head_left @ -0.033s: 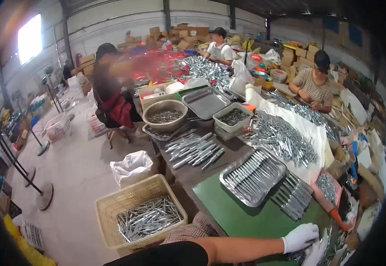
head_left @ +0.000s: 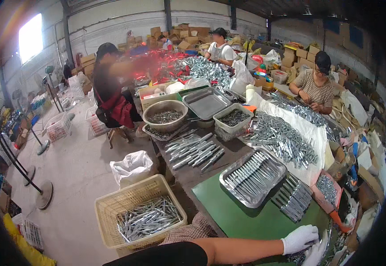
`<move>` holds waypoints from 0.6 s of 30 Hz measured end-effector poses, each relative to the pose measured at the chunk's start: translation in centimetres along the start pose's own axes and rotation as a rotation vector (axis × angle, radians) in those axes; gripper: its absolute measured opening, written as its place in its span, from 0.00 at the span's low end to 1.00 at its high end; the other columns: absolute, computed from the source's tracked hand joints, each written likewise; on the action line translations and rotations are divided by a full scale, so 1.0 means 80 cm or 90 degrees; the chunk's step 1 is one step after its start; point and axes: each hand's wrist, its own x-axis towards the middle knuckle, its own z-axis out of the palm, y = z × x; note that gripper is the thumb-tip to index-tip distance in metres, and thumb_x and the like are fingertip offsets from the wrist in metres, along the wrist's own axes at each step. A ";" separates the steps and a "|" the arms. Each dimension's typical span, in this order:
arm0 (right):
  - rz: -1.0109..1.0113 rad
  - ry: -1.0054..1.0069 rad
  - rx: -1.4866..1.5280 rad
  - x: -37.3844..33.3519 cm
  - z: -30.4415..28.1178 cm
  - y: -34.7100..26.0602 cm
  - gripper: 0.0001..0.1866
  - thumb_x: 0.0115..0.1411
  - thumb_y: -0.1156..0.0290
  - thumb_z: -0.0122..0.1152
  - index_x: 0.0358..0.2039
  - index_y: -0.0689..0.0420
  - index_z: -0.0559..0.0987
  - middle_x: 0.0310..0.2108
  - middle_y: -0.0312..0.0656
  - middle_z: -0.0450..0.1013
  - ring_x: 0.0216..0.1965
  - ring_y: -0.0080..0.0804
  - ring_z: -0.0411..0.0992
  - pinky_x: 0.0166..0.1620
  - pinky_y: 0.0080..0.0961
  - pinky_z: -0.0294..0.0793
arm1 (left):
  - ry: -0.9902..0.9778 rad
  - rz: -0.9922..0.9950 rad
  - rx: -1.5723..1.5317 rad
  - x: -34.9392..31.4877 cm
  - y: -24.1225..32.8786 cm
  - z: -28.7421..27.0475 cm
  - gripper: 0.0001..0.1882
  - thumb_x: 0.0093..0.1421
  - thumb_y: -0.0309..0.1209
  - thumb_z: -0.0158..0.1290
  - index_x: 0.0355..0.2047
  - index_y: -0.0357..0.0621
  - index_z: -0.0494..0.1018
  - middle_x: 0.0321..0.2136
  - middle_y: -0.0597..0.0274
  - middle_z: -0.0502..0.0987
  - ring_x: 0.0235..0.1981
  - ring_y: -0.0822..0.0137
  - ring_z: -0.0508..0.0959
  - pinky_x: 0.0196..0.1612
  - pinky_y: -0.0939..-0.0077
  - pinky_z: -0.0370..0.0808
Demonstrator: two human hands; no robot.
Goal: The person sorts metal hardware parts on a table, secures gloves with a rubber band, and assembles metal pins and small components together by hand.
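At the lower right my left hand, in a white glove, has its fingers curled down at the green work surface. Whatever those fingers pinch is hidden. Right beside it, my right hand, also gloved in white, shows only in part at the picture's edge, and its fingers cannot be made out. Small dark metal parts lie under the two hands. Beyond them a row of metal expansion bolts lies side by side, next to a steel tray with more bolts lined up in it.
A yellow plastic basket of metal rods stands at left. Loose bolts, a metal bowl and a white tub sit farther back. A large bolt heap covers white sheeting. Several people work around the tables.
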 end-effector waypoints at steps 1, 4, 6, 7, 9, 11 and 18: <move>0.053 0.023 0.030 0.000 0.005 -0.020 0.32 0.67 0.64 0.51 0.70 0.58 0.62 0.71 0.54 0.54 0.68 0.50 0.60 0.69 0.43 0.57 | -0.006 -0.014 -0.008 0.001 0.003 -0.003 0.08 0.52 0.27 0.58 0.34 0.43 0.74 0.36 0.53 0.72 0.42 0.47 0.74 0.46 0.56 0.72; 0.190 0.015 0.151 0.005 0.004 -0.020 0.33 0.64 0.73 0.51 0.71 0.58 0.61 0.72 0.50 0.55 0.66 0.45 0.62 0.63 0.38 0.67 | -0.062 -0.046 -0.039 0.004 0.001 -0.006 0.09 0.53 0.27 0.57 0.36 0.45 0.75 0.37 0.53 0.72 0.43 0.48 0.74 0.48 0.57 0.72; -0.074 0.017 -0.165 0.021 -0.009 0.077 0.36 0.61 0.79 0.50 0.72 0.56 0.60 0.72 0.46 0.55 0.63 0.40 0.64 0.56 0.31 0.73 | -0.111 -0.084 -0.056 0.005 -0.005 -0.006 0.10 0.54 0.26 0.57 0.38 0.46 0.77 0.38 0.53 0.73 0.44 0.49 0.74 0.49 0.57 0.73; 0.048 -0.001 0.081 0.015 -0.002 0.054 0.37 0.61 0.79 0.50 0.73 0.54 0.59 0.73 0.45 0.52 0.61 0.39 0.65 0.54 0.30 0.74 | -0.130 -0.098 -0.062 0.006 -0.004 -0.009 0.10 0.54 0.26 0.56 0.39 0.47 0.77 0.38 0.53 0.74 0.44 0.49 0.75 0.50 0.58 0.72; 0.035 -0.009 0.033 0.025 -0.006 0.087 0.37 0.60 0.75 0.49 0.72 0.56 0.58 0.66 0.48 0.62 0.59 0.38 0.68 0.56 0.30 0.72 | -0.157 -0.097 -0.086 0.007 -0.011 -0.008 0.09 0.58 0.29 0.54 0.39 0.43 0.74 0.37 0.52 0.72 0.43 0.48 0.73 0.50 0.57 0.71; 0.081 -0.020 0.094 0.031 -0.002 0.077 0.40 0.59 0.72 0.46 0.73 0.58 0.52 0.65 0.51 0.62 0.61 0.40 0.67 0.60 0.31 0.70 | -0.148 -0.109 -0.141 0.009 -0.010 -0.011 0.08 0.58 0.28 0.53 0.39 0.43 0.74 0.39 0.52 0.73 0.45 0.48 0.73 0.52 0.58 0.70; 0.119 -0.048 0.312 0.010 0.006 0.025 0.40 0.57 0.75 0.45 0.72 0.61 0.52 0.63 0.59 0.64 0.59 0.42 0.70 0.55 0.30 0.77 | -0.156 -0.157 -0.186 -0.002 -0.014 -0.012 0.08 0.60 0.31 0.55 0.36 0.40 0.73 0.35 0.49 0.74 0.40 0.48 0.75 0.47 0.59 0.73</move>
